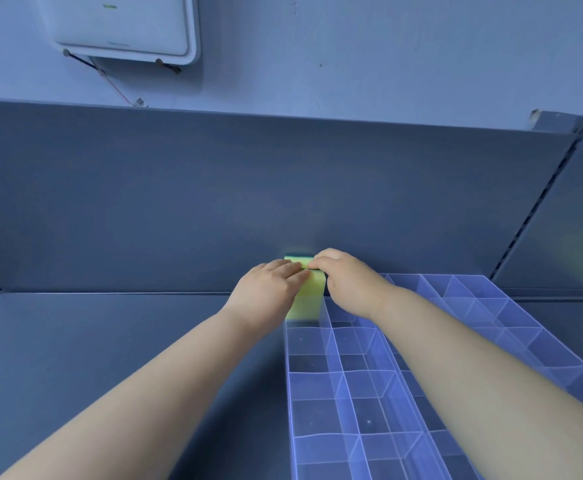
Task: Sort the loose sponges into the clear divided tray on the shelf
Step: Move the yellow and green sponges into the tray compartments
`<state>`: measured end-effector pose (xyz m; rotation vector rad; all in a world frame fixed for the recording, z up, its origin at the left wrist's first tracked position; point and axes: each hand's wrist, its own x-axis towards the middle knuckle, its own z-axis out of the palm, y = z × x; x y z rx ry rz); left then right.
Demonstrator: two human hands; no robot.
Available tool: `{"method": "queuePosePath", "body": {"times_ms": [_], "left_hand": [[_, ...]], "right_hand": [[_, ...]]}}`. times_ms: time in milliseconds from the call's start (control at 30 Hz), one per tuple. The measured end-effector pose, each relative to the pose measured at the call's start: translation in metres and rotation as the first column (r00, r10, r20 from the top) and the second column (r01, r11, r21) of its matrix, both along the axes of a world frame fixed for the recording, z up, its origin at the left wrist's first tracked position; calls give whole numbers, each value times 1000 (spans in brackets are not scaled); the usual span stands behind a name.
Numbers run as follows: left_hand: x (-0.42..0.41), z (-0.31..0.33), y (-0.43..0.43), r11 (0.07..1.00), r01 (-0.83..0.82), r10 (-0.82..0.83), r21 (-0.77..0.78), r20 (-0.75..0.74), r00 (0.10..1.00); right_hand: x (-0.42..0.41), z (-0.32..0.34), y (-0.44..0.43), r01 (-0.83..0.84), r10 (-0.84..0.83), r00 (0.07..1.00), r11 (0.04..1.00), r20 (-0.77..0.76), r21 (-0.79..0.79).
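Because the yellow sponge [305, 303], standing in the far-left corner cell of the clear divided tray [289, 382], is likely light and compressible, we press it with our left hand [266, 292] flat while our right hand [347, 282] pinches its top edge.

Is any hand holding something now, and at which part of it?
The yellow sponge, at its upper edge: the right hand grips the right corner, the left hand lays straight fingers on it.

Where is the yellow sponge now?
Centre of the head view: the yellow sponge stands at the far left corner of the clear divided tray, by the back panel, left hand and right hand on top.
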<state>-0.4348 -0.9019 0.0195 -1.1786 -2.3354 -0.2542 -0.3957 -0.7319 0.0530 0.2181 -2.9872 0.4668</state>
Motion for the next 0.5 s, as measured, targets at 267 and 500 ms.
{"method": "queuePosePath", "body": {"times_ms": [267,500], "left_hand": [[29,27,-1,999,-28,30,-28,54,998],[100,68,27,984,-136,142,-118,52,988]], "right_hand": [[31,7,-1,52,-52,998,999,-40,0],[113,30,36,111,-119,985,992,-126,-65]]}}
